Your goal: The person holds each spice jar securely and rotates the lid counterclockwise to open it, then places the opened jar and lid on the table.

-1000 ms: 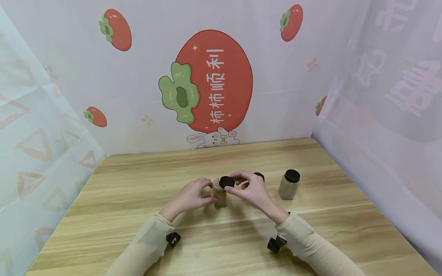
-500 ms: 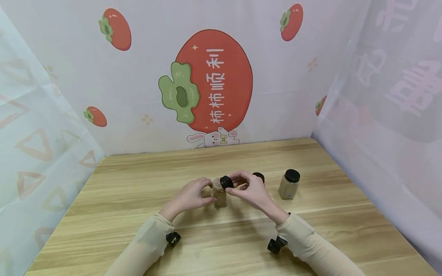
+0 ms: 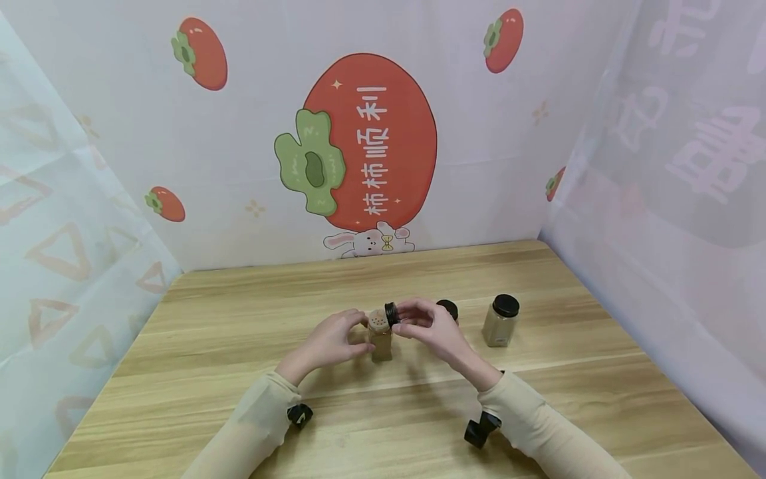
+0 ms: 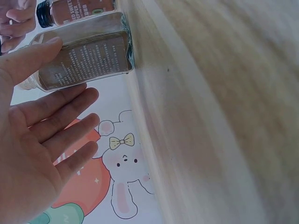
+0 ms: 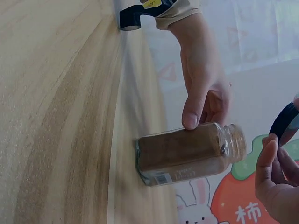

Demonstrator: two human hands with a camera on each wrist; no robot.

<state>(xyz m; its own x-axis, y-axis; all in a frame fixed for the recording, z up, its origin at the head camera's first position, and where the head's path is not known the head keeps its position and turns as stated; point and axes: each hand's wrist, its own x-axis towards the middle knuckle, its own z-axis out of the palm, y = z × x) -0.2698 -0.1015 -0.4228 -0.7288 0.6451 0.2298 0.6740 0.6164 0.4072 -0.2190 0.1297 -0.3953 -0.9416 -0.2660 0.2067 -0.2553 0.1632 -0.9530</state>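
Observation:
A glass spice jar (image 3: 381, 347) of brown powder stands upright on the wooden table, its pale, hole-dotted shaker top showing. My left hand (image 3: 329, 342) holds it from the left, thumb on the near side and fingers on the far side; the left wrist view shows printed text on the jar (image 4: 88, 60). My right hand (image 3: 433, 329) pinches a black screw lid (image 3: 391, 314) between thumb and fingers, tipped on edge right beside the jar's top. In the right wrist view the lid (image 5: 283, 122) is apart from the bare threaded neck (image 5: 236, 142).
Behind my right hand stands another black-lidded jar (image 3: 447, 309), partly hidden. Farther right is a capped jar (image 3: 501, 327) of light brown powder. A printed cloth (image 3: 251, 133) backs the wooden table (image 3: 239, 306), with cloth walls on both sides.
My right hand has tipped the black lid from lying nearly flat over the jar's edge to standing on edge, uncovering more of the shaker top. My left hand stays on the jar.

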